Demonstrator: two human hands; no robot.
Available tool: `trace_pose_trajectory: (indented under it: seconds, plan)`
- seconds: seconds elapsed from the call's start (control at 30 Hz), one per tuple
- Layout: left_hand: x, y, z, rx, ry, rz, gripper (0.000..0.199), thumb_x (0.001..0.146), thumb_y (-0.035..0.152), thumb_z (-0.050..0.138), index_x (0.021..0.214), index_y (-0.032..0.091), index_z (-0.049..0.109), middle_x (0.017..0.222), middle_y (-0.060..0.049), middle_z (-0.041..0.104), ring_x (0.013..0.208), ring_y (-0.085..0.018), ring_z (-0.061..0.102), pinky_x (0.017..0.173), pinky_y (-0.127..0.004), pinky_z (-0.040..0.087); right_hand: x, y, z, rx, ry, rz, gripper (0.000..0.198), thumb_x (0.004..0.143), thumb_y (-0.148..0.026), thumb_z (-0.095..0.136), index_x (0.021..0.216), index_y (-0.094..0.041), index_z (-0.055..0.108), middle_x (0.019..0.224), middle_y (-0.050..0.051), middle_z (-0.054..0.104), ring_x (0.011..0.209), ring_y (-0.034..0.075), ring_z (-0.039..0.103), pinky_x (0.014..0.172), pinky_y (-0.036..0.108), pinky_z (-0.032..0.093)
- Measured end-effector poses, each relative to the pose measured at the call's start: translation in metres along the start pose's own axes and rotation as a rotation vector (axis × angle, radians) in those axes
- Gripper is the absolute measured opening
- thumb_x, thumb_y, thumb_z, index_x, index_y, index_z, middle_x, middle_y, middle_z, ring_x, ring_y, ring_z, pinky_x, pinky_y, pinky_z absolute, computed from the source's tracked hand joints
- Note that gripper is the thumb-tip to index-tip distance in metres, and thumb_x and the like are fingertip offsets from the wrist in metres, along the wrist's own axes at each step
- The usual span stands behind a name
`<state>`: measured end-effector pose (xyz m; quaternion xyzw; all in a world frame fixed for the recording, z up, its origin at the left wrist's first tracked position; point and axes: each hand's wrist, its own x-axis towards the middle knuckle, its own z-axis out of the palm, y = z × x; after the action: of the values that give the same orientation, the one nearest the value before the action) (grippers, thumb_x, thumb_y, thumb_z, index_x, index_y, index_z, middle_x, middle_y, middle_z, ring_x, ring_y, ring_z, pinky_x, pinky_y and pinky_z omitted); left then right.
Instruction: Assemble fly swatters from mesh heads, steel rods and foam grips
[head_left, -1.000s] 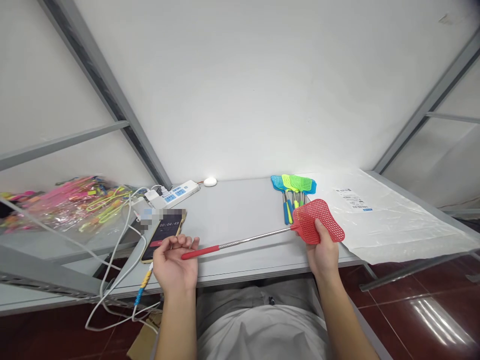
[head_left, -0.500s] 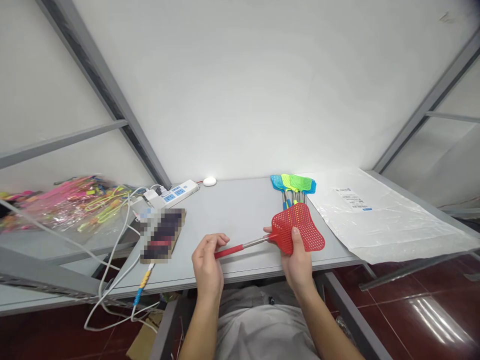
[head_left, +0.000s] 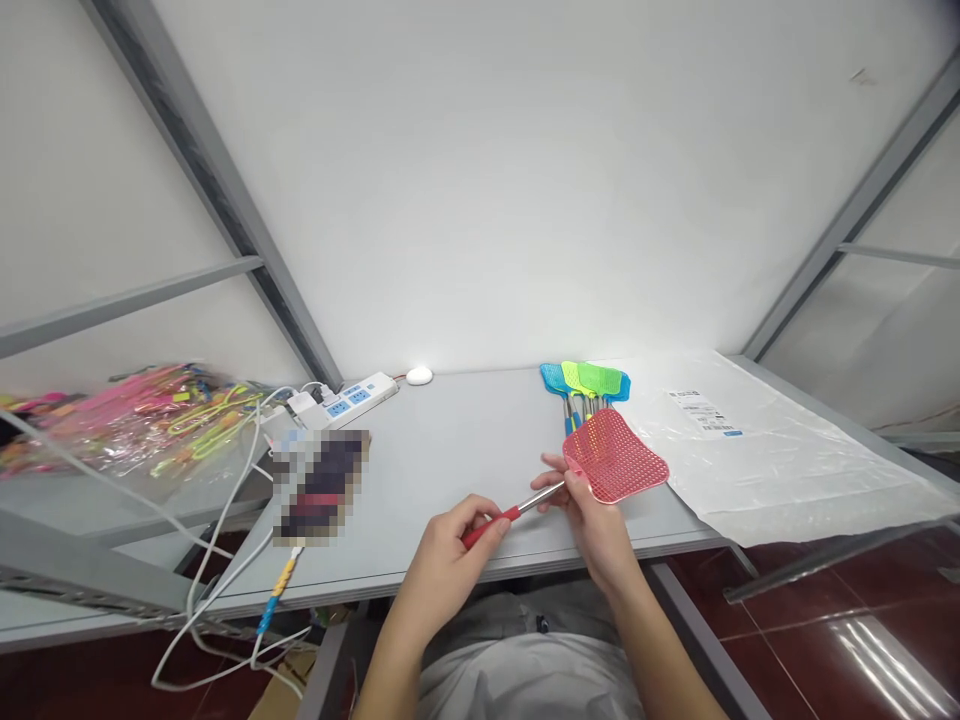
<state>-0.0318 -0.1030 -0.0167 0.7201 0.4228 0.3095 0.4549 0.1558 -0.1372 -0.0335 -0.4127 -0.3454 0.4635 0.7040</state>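
Right now both hands meet just below the middle of the frame over the near edge of the grey table (head_left: 450, 450). The left hand (head_left: 450, 560) is curled with its fingertips pinched on the red grip of a red fly swatter (head_left: 611, 462), the grip poking out between thumb and fingers. The right hand (head_left: 592, 520) holds the same swatter farther along, fingers closed around the neck where the short metal shaft meets the mesh head. That head sits right of centre, tilted flat-ish above the tabletop, and the shaft between the two hands looks short.

Just beyond the red head, toward the back of the table, lies a small bunch of other fly swatters (head_left: 585, 385), blue, yellow and green, heads side by side and handles pointing toward the person. To their right a clear plastic bag (head_left: 757, 450) with a printed label lies spread flat over the table's right end; whether anything is in it I cannot tell.

At the left of the frame, on a lower shelf, a transparent bag (head_left: 127, 420) holds a jumble of pink, yellow and orange plastic items, too blurred to name. Near it a white power strip (head_left: 352, 392) with blue sockets feeds several white cables (head_left: 217, 560) that hang off the table edge. A phone (head_left: 319, 485), its screen blurred out, rests left of centre, and a small white round light (head_left: 419, 375) sits against the wall.
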Motion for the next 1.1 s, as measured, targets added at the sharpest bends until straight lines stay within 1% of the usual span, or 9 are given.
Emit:
trace_pose_trajectory:
  seconds: [0.13,0.27,0.37,0.53,0.63,0.73,0.83,0.93,1.1]
  plan:
    - [-0.001,0.006,0.007,-0.104,-0.040,-0.004,0.024,0.086,0.044,0.059,0.093,0.022,0.066,0.067,0.002,0.050,0.063,-0.014,0.041,0.057,-0.023,0.032,-0.007,0.002,0.005,-0.202,-0.107,-0.025,0.035,0.091,-0.049,0.053,0.095,-0.019,0.070,0.087,0.006,0.071,0.073,0.019,0.064,0.078,0.034,0.049]
    - [0.000,0.014,0.013,-0.124,-0.156,-0.004,0.025,0.089,0.044,0.054,0.088,0.020,0.063,0.069,0.002,0.051,0.064,-0.014,0.042,0.059,-0.023,0.032,-0.005,0.005,0.003,-0.382,-0.003,-0.068,0.040,0.088,-0.053,0.056,0.070,-0.018,0.066,0.057,-0.001,0.057,0.058,0.015,0.053,0.061,0.027,0.042]
    - [-0.002,0.023,0.024,-0.097,-0.281,0.006,0.027,0.090,0.043,0.050,0.079,0.020,0.057,0.067,0.003,0.052,0.064,-0.013,0.044,0.060,-0.023,0.033,-0.002,0.006,-0.001,-0.426,0.033,-0.073,0.045,0.085,-0.053,0.059,0.056,-0.019,0.057,0.050,-0.003,0.046,0.051,0.013,0.042,0.052,0.025,0.034]
    - [0.009,0.032,0.051,-0.038,-0.285,0.053,0.031,0.090,0.042,0.048,0.068,0.020,0.044,0.063,0.005,0.043,0.059,-0.011,0.037,0.055,-0.022,0.031,0.002,0.002,-0.009,-0.462,0.016,-0.075,0.044,0.091,-0.054,0.048,0.069,-0.019,0.063,0.055,-0.002,0.049,0.053,0.015,0.045,0.053,0.026,0.037]
    - [0.040,0.040,0.060,0.101,-0.177,0.096,0.034,0.092,0.043,0.039,0.067,0.021,0.040,0.058,0.005,0.040,0.055,-0.011,0.036,0.051,-0.023,0.029,0.009,-0.006,-0.027,-0.602,0.089,-0.182,0.041,0.092,-0.051,0.046,0.082,-0.019,0.068,0.068,0.002,0.059,0.068,0.020,0.055,0.064,0.029,0.042]
    - [0.092,0.052,0.067,0.243,-0.116,0.126,0.035,0.091,0.044,0.038,0.064,0.021,0.044,0.057,0.003,0.045,0.054,-0.013,0.040,0.052,-0.025,0.028,0.019,-0.016,-0.055,-0.770,0.244,-0.260,0.035,0.092,-0.048,0.049,0.091,-0.020,0.069,0.083,0.005,0.065,0.082,0.024,0.058,0.075,0.032,0.042]
    - [0.153,0.062,0.081,0.372,-0.125,0.135,0.032,0.088,0.039,0.043,0.061,0.022,0.050,0.055,0.000,0.053,0.054,-0.016,0.047,0.055,-0.028,0.030,0.025,-0.022,-0.080,-0.892,0.364,-0.251,0.033,0.093,-0.048,0.047,0.089,-0.021,0.066,0.089,0.007,0.066,0.087,0.025,0.058,0.078,0.035,0.042]
    - [0.203,0.066,0.101,0.489,-0.152,0.137,0.029,0.084,0.034,0.047,0.058,0.021,0.053,0.059,-0.004,0.058,0.059,-0.020,0.054,0.058,-0.029,0.033,0.031,-0.018,-0.096,-1.001,0.394,-0.225,0.032,0.094,-0.047,0.044,0.087,-0.022,0.064,0.092,0.008,0.065,0.090,0.026,0.058,0.079,0.037,0.043]
    - [0.236,0.058,0.126,0.626,-0.170,0.150,0.028,0.083,0.033,0.047,0.063,0.019,0.060,0.084,-0.010,0.062,0.073,-0.023,0.059,0.062,-0.031,0.039,0.041,0.001,-0.102,-1.296,0.382,-0.171,0.041,0.090,-0.051,0.046,0.111,-0.021,0.065,0.109,0.012,0.062,0.102,0.032,0.056,0.087,0.047,0.040]
